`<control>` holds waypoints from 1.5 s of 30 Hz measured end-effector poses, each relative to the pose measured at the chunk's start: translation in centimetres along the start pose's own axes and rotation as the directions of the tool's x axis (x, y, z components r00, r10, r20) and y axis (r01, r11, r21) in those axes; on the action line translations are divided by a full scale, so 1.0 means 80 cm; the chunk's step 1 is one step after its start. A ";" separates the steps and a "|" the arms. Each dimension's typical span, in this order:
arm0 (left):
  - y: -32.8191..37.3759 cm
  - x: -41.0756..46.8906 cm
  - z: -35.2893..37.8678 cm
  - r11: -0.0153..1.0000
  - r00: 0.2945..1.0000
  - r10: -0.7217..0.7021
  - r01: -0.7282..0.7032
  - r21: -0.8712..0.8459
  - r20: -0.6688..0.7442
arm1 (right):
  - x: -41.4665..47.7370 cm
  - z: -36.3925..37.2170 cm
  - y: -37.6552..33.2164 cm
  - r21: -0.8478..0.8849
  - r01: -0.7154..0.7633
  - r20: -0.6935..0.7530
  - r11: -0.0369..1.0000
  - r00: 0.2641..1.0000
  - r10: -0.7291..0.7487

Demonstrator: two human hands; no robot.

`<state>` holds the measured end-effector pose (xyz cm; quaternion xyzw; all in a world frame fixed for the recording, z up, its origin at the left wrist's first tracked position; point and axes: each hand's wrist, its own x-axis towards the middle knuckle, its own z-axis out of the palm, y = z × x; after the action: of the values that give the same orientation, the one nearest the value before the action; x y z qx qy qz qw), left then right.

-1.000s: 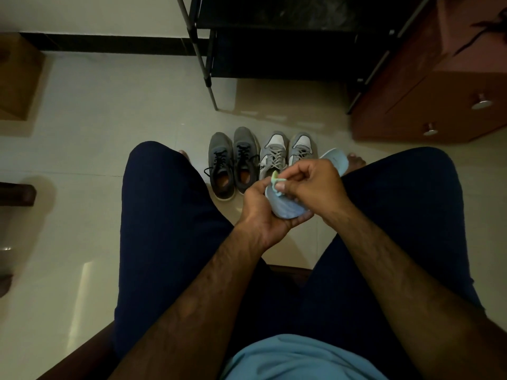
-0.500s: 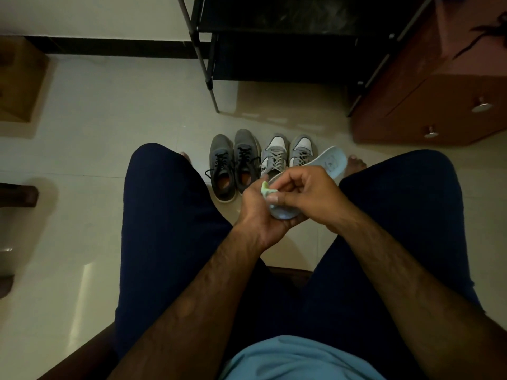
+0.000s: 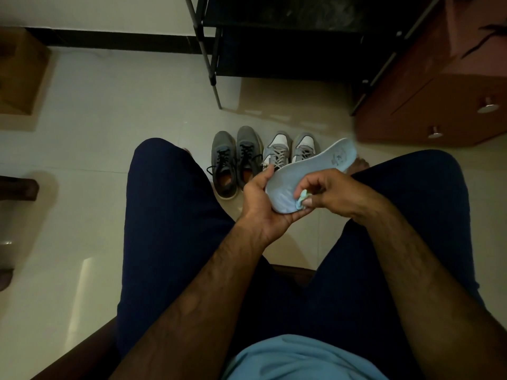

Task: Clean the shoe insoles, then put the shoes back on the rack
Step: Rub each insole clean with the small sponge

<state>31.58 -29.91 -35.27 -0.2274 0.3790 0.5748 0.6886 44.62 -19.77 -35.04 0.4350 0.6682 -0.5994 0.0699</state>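
Observation:
A pale blue insole (image 3: 312,168) lies slanted between my knees, toe end up to the right. My left hand (image 3: 263,200) cups its near end from below, thumb over the left edge. My right hand (image 3: 329,192) pinches a small green-and-white cloth (image 3: 302,202) and presses it on the insole's near end. On the floor beyond stand a dark grey pair of shoes (image 3: 236,160) and a light grey-and-white pair (image 3: 288,150), the latter partly hidden by the insole. The black shoe rack (image 3: 288,37) stands behind them.
A reddish-brown cabinet with round knobs (image 3: 439,100) stands right of the rack. A brown box (image 3: 19,72) sits at the far left by the wall. My legs in dark trousers (image 3: 170,215) flank the shoes. Pale tiled floor (image 3: 109,119) spreads to the left.
The insole has tilted flatter, so more of its top face shows. My right hand with the cloth has slid from the left edge down to the near end.

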 end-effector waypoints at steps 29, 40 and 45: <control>0.016 0.003 -0.004 0.984 0.996 0.069 -0.058 -0.167 0.057 | 0.008 0.019 -0.010 -0.385 0.079 -0.518 0.919 0.806 -0.286; 0.014 0.006 -0.006 0.982 0.993 0.113 -0.108 -0.153 0.022 | 0.013 0.022 -0.010 -0.217 0.118 -0.514 0.969 0.830 -0.216; 0.020 -0.003 -0.001 0.979 0.990 0.144 -0.142 -0.147 0.005 | -0.007 0.039 -0.018 -0.153 0.219 -0.309 0.964 0.916 -0.257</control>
<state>30.01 -29.71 -34.95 -0.2450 0.3459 0.6509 0.6298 42.63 -22.59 -34.48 0.4388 0.7521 -0.4836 -0.0898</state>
